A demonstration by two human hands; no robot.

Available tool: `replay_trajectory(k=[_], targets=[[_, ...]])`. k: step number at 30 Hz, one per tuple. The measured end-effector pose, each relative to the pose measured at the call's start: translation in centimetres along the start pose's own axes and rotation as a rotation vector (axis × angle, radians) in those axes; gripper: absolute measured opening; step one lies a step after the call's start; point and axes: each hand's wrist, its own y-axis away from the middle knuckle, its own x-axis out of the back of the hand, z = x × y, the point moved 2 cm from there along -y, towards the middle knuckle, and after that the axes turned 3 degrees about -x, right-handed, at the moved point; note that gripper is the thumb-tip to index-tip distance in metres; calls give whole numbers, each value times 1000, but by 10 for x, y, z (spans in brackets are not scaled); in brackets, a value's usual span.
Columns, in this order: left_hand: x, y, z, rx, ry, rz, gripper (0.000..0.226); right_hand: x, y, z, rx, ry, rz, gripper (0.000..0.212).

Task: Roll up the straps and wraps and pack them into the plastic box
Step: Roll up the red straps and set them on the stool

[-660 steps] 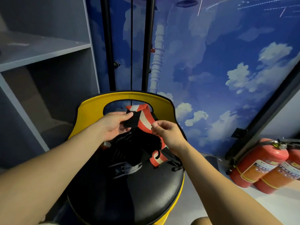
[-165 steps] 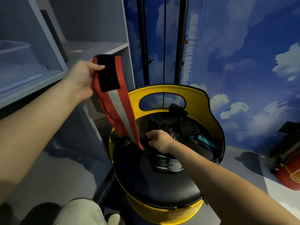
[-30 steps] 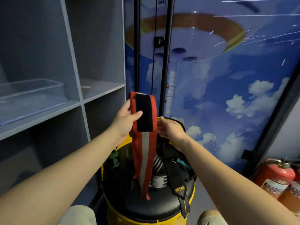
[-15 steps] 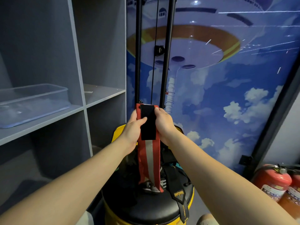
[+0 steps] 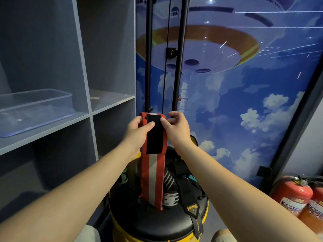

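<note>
Pinching red wrap (image 5: 151, 173) w/ both hands, strap label (image 5: 192, 207) maybe unreadable

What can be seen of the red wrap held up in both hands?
The red wrap is a long woven-looking fabric band, red with a pale grey stripe down its middle and a black rectangular patch near the top. It hangs straight down, unrolled. The left hand and right hand pinch its top corners. Its lower end reaches the pile of straps on the black stool seat.

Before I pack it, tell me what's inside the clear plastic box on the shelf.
The clear plastic box on the grey shelf shows nothing inside; its left end is out of frame.
</note>
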Motion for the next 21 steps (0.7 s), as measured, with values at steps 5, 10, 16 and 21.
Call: replay_trajectory(k=[5,10,16,21], targets=[[-2,4,10,-340,-514,-16,17,-9,8,-14,153,188,-38,34],[-5,11,18,-465,-748,-199,74,-15,17,-21,120,71,-110,42],[2,10,18,-534,-812,-289,28,-18,12,-11,-86,-176,-29,32],[10,-3,19,-442,-536,56,4,-14,5,-2,-190,-375,-151,27]])
